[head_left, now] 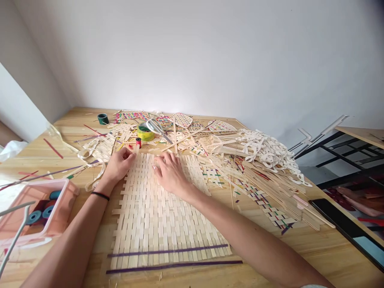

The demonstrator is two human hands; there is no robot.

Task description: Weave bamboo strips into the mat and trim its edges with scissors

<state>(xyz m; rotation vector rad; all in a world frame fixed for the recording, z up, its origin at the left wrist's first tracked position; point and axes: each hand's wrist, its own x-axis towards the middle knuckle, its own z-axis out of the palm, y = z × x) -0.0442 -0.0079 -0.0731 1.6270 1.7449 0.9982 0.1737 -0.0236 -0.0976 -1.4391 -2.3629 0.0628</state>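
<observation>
A woven mat (pixel 162 216) of pale flat wooden strips lies on the table in front of me. Two purple strips (pixel 174 267) run across its near end. My left hand (pixel 120 166), with a black band on the wrist, is closed at the mat's far left corner. Its thumb and forefinger pinch the end of a pale strip (pixel 137 149). My right hand (pixel 170 172) lies palm down on the far part of the mat, its fingers apart and pressing on the weave. A red thread spool (pixel 138 143) stands just beyond the left hand.
Scissors (pixel 159 129), yellow tape (pixel 145 133) and green tape (pixel 103 119) sit at the back. Loose strips (pixel 270 188) and white ribbon (pixel 264 152) pile up at right, near a phone (pixel 345 228). A pink bin (pixel 60 208) with thread spools stands at left.
</observation>
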